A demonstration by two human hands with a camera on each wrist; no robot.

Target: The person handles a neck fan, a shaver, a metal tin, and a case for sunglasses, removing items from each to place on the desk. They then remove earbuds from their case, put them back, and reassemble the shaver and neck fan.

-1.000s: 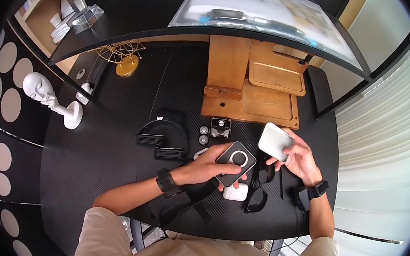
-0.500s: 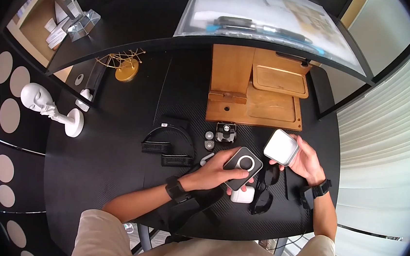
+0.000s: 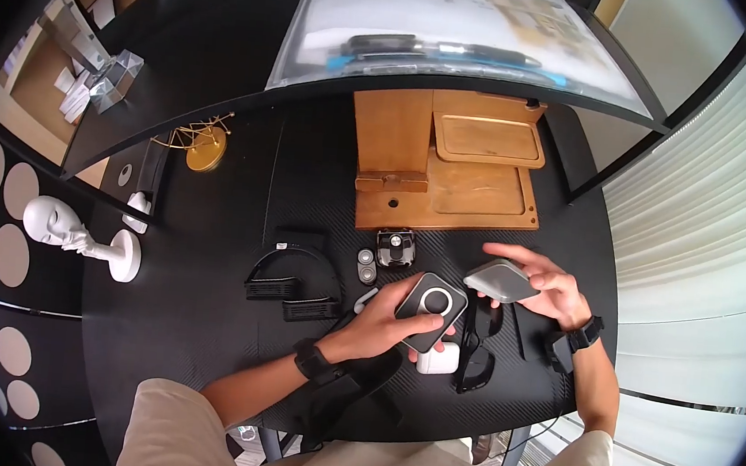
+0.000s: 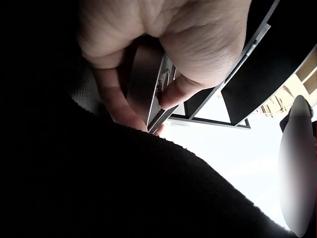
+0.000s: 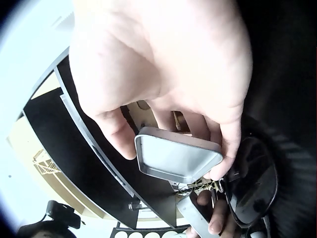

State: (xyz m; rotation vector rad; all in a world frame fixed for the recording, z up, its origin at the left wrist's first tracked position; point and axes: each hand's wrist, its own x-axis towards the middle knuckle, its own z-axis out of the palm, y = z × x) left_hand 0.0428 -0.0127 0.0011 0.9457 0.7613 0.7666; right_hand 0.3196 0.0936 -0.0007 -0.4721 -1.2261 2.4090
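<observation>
My left hand (image 3: 374,326) grips a dark rounded rectangular slab (image 3: 436,302) with a white ring on its face. The thumb lies across that face, and the other fingers curl underneath. In the left wrist view the slab (image 4: 142,82) shows edge-on between thumb and fingers. To the right, my right hand (image 3: 552,290) holds a shallow square metal lid (image 3: 500,281), tilted, by its edges. The right wrist view looks into the pale, raised-rimmed lid (image 5: 178,154). Just below the slab is a white earbud case (image 3: 439,359); dark sunglasses (image 3: 475,368) lie beside it.
Behind the hands stands a wooden desk organizer (image 3: 393,204). A small dark box (image 3: 396,247), a grey two-disc piece (image 3: 366,266) and a black horseshoe-shaped device (image 3: 293,288) lie nearby. A shelf edge (image 3: 457,81) crosses overhead; a white figurine (image 3: 125,256) stands left.
The lid in my right hand has turned from facing the head camera to a steep tilt, and the index finger now extends above it. My left hand keeps its grip on the slab.
</observation>
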